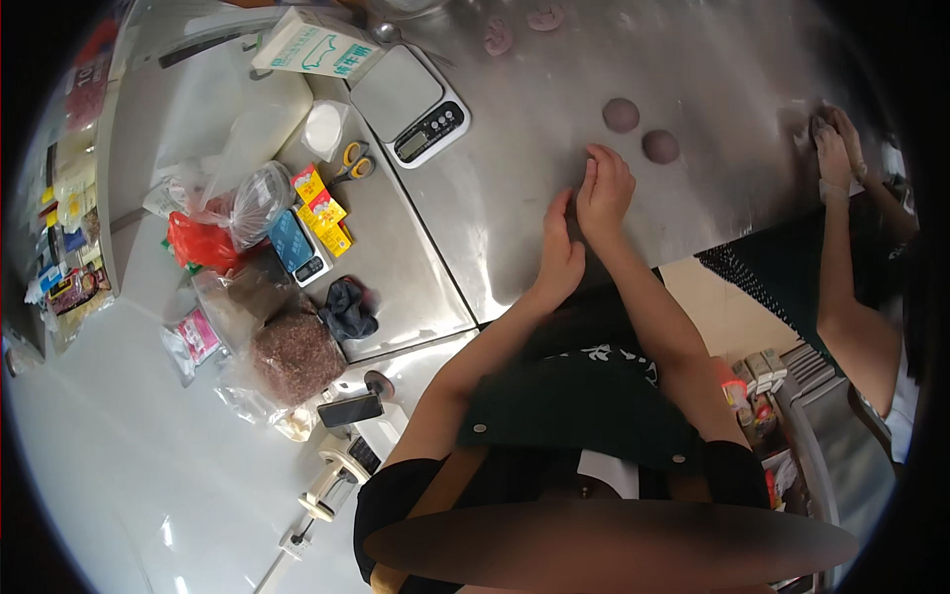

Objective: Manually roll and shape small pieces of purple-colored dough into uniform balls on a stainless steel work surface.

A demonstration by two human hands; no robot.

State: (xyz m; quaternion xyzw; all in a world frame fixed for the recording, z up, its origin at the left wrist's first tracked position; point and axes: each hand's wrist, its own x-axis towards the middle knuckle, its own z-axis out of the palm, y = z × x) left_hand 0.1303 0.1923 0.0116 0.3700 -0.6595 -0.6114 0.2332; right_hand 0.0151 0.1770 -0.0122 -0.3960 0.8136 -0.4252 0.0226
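Note:
Both my hands are over the steel table (524, 119), cupped toward each other. My left hand (564, 252) is seen edge-on, its fingers stretched forward. Higher and to the right, my right hand (606, 190) shows its back, with the fingers extended and slightly curved. No object shows in either hand; the palms are hidden. Just beyond my right hand lie two smooth, round purple dough balls, the farther one (620, 115) a little to the left of the nearer one (660, 147). Rougher purple dough pieces (498, 36) sit at the far edge of the view.
Left of my hands are a white kitchen scale (432, 134), a milk carton (315, 45), yellow-handled scissors (354, 163), a small blue-topped scale (294, 247), a dark cloth (346, 309) and a bag of reddish-brown filling (295, 358). At right, a co-worker's gloved hands (836, 158) work on the table.

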